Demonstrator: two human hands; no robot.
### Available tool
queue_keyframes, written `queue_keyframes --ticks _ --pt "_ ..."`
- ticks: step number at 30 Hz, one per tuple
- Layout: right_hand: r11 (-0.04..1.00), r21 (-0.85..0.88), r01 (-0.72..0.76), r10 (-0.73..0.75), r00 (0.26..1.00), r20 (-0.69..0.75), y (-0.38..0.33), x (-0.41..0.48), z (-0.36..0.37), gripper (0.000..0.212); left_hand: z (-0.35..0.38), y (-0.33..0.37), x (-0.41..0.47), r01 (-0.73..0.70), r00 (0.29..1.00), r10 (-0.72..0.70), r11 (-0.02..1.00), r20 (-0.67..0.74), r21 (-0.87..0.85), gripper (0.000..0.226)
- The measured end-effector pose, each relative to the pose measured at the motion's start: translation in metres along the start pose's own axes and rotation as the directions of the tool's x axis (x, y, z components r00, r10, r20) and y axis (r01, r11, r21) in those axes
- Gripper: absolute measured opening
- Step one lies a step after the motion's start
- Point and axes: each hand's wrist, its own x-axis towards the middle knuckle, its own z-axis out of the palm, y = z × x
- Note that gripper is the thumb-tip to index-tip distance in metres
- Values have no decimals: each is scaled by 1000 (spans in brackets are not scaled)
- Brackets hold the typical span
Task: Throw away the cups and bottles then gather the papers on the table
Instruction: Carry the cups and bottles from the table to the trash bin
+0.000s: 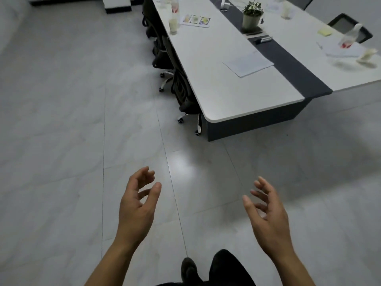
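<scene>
My left hand (138, 205) and my right hand (266, 213) hang open over the floor, well short of the long white table (208, 65). On the table's left side stand a cup (173, 25) and a clear bottle with a red label (174, 6). A white paper sheet (248, 63) lies near the close end, and a printed sheet with pictures (195, 21) lies further back. At the right a tilted clear bottle (350, 37) rests over papers (340, 49), beside a tipped cup (368, 54) and yellow sticky notes (324, 32). Another cup (286, 10) stands far right.
A dark strip (292, 62) runs down the table's middle, with a potted plant (252, 16) and markers (263, 39) on it. Black office chairs (165, 50) are tucked along the left side; another chair (348, 25) is at the right. Grey tiled floor (72, 120) spreads around me.
</scene>
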Motion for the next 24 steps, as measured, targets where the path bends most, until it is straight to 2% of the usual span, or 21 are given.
queue_keyframes --ticks 3,8,11,16,19,24 --pt "1000 5 8 -8 1000 12 -5 60 37 60 0 -7 67 24 1000 -24 1000 -12 6 40" --pt "998 40 -44 42 998 56 3 175 114 56 10 -36 187 142 989 -141 989 -48 27 39" --pt "998 47 -44 37 989 144 -7 262 162 56 6 -41 267 208 974 -204 978 -98 26 38" --pt "997 -25 68 -58 957 284 -72 409 228 59 -21 -16 392 222 953 -216 975 -213 2 35" --pt "993 -44 112 -89 928 362 -114 486 269 54 -33 -9 457 215 939 -217 976 -265 -38 35" --pt "986 -70 150 -107 900 424 -145 598 357 46 -41 -37 568 230 907 -258 966 -333 -120 37"
